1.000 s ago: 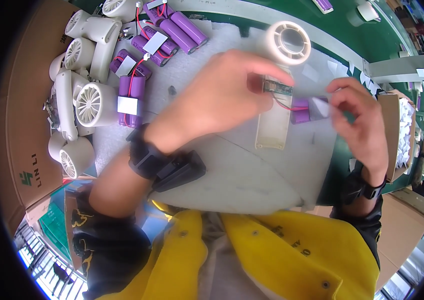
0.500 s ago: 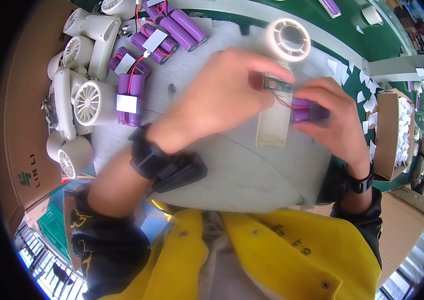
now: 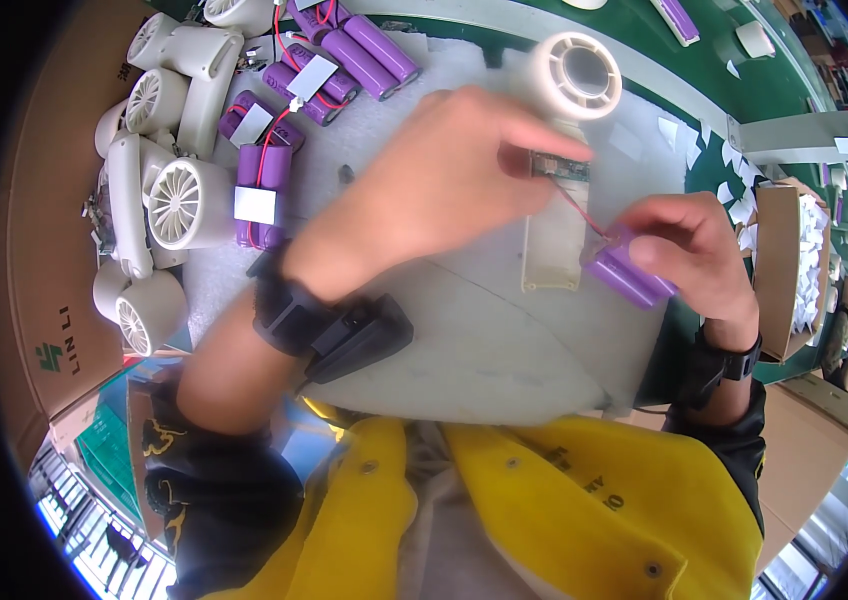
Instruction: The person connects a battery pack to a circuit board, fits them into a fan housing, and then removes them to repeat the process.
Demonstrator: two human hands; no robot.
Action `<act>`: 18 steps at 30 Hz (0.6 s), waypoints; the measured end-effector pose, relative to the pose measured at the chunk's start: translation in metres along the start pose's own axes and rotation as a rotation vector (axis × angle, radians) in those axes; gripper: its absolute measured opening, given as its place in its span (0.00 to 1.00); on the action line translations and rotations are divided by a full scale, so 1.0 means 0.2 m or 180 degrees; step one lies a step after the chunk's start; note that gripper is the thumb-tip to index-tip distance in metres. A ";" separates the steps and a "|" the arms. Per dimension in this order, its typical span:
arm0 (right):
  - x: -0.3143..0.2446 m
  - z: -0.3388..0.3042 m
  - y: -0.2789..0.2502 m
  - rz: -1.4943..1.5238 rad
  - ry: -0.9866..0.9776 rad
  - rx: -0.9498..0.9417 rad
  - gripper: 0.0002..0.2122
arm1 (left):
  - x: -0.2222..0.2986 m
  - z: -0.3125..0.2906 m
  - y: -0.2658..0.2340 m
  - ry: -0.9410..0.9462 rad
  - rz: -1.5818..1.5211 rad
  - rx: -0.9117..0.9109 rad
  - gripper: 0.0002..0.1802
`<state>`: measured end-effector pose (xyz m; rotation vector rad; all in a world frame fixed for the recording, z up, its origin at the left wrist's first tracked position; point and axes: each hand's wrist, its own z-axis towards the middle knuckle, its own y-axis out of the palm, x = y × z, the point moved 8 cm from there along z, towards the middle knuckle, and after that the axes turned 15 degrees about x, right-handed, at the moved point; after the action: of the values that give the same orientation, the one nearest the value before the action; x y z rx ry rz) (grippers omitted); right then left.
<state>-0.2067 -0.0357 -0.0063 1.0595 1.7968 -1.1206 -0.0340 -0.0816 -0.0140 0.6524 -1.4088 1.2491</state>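
Observation:
A cream handheld fan (image 3: 577,78) lies with its round head away from me, its open handle shell (image 3: 553,240) pointing toward me. My left hand (image 3: 444,175) is closed over the upper handle, gripping a small green circuit board (image 3: 566,168) there; its thumb is partly hidden. A thin red wire (image 3: 576,203) runs from the board to a purple battery pack (image 3: 631,268). My right hand (image 3: 692,245) pinches that pack just right of the handle, tilted, its upper end near the handle's edge.
Several cream fan bodies (image 3: 189,205) are piled at the left beside a cardboard wall (image 3: 54,270). Purple battery packs with white labels (image 3: 256,205) lie next to them. A carton of white slips (image 3: 779,270) stands at the right, with loose slips (image 3: 739,210) nearby. A pale mat (image 3: 464,340) covers the bench.
My right hand has moved right and toward me with the battery pack, which has turned to a slant. The red wire is stretched straighter. My left hand stays nearly in place.

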 end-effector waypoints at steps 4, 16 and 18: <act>0.03 -0.01 0.03 0.0723 0.0431 -0.0340 0.20 | 0.04 0.01 -0.02 0.0251 -0.0139 0.0181 0.17; -0.06 -0.12 0.07 0.0946 0.0302 -0.0882 0.42 | 0.10 0.00 -0.01 0.0986 0.0539 0.0133 0.19; -0.04 -0.11 0.07 0.0773 0.0362 -0.0845 0.42 | 0.11 -0.01 -0.01 0.1041 0.0518 0.0192 0.19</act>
<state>-0.1955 -0.0131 0.0037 1.1605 1.7881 -0.6679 -0.0374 -0.0760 0.0069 0.3575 -1.1723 1.4580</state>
